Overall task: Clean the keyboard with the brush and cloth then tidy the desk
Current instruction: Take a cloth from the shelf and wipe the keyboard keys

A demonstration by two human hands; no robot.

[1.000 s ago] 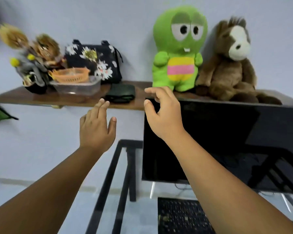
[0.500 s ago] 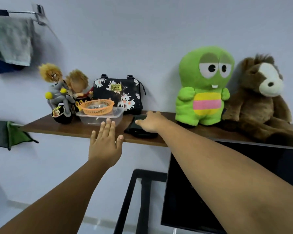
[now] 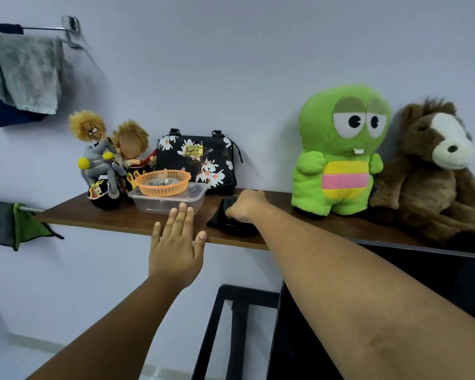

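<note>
Shelf (image 3: 121,218) holds folded dark cloth (image 3: 232,226) under right hand (image 3: 244,205)

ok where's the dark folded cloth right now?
In the head view the dark folded cloth lies on the wooden shelf, between the clear plastic container and the green plush, under the right hand.

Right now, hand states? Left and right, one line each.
Left hand: open, fingers spread, empty, in front of the shelf edge.
Right hand: closed on the dark folded cloth on the shelf.
</note>
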